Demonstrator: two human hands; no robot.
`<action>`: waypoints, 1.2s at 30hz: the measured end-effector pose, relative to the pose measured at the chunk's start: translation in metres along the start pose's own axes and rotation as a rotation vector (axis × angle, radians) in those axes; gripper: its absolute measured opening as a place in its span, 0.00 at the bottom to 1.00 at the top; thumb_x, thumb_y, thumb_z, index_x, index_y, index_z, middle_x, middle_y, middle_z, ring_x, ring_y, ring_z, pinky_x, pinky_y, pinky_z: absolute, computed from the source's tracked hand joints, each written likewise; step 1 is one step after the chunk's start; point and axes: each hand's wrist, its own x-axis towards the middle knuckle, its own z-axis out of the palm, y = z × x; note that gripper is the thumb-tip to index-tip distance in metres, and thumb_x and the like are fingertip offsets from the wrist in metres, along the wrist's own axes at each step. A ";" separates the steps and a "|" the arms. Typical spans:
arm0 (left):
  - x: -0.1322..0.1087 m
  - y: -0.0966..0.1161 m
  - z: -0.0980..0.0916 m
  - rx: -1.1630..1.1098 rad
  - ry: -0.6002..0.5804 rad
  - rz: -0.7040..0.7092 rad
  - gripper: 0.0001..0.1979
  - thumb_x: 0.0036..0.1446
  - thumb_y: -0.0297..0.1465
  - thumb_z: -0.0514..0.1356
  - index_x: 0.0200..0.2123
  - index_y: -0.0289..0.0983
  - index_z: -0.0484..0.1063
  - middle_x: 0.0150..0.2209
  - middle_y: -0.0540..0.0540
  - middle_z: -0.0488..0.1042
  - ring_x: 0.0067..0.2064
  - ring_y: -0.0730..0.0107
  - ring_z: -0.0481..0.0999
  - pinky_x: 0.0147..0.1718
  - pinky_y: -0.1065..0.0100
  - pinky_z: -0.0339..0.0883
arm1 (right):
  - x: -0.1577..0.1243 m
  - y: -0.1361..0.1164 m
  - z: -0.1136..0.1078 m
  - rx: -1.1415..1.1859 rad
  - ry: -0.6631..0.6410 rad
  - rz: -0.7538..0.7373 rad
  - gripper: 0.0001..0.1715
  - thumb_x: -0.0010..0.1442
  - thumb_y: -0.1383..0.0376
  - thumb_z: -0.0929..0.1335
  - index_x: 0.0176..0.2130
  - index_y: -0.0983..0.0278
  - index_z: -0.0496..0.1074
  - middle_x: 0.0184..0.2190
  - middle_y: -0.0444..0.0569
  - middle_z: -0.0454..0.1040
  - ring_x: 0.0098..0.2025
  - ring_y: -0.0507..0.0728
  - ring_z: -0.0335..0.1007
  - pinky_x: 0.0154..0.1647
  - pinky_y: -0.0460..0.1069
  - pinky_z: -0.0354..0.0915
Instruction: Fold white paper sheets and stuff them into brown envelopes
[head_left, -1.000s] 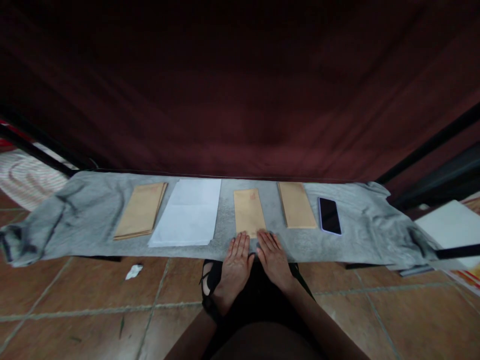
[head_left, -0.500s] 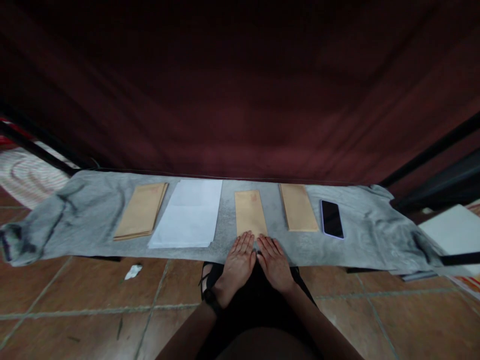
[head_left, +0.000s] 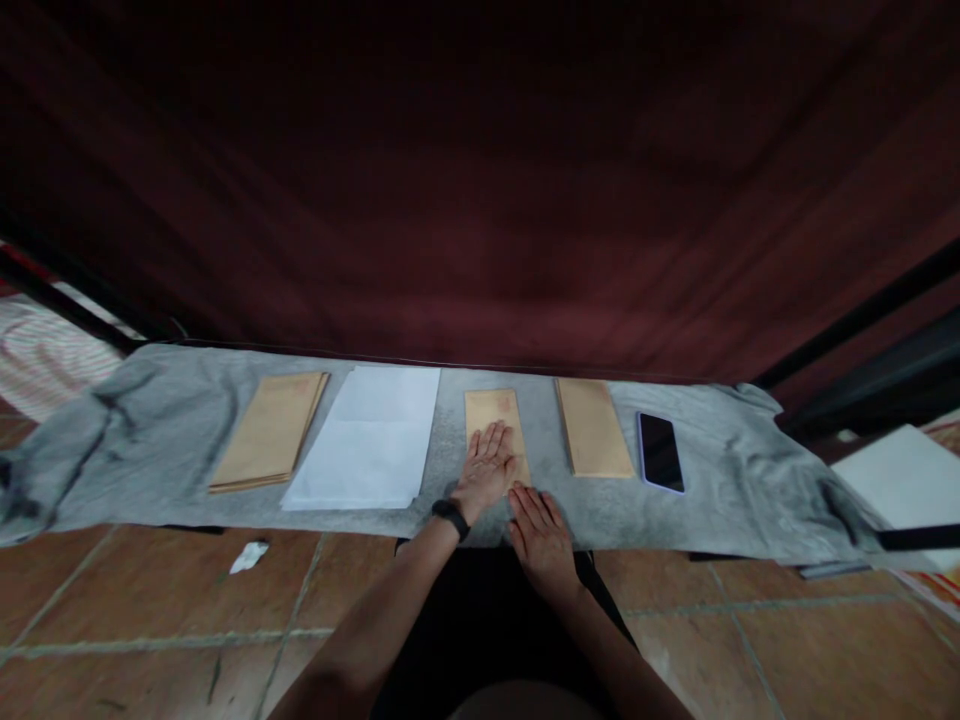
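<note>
A single brown paper envelope (head_left: pixel 491 404) lies in front of me on the grey cloth. My left hand (head_left: pixel 489 466), with a dark band at the wrist, rests flat on the middle of it, fingers spread toward its far end. At the envelope's near right corner, the fingertips of my right hand (head_left: pixel 541 530) touch down, fingers stretched out. Part of the envelope is hidden under the left hand. A stack of white paper (head_left: pixel 364 440) lies to the left, and a stack of brown envelopes (head_left: pixel 595 428) to the right.
Further left is another stack of brown envelopes (head_left: pixel 270 430). A phone with a purple edge (head_left: pixel 660 452) lies on the right of the grey cloth (head_left: pixel 720 470). Behind hangs a dark red curtain (head_left: pixel 480 250). A white scrap (head_left: pixel 249 556) is on the tiled floor.
My left hand has moved forward from the envelope's near edge onto its middle. My right hand stays by the near edge. The whole view has shifted slightly.
</note>
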 end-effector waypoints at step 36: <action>-0.020 -0.009 -0.009 -0.075 -0.085 0.266 0.26 0.71 0.34 0.43 0.70 0.42 0.54 0.72 0.48 0.55 0.73 0.65 0.49 0.70 0.53 0.40 | -0.002 0.001 0.003 0.016 0.016 -0.002 0.26 0.72 0.65 0.59 0.66 0.66 0.64 0.63 0.53 0.69 0.65 0.61 0.63 0.69 0.60 0.51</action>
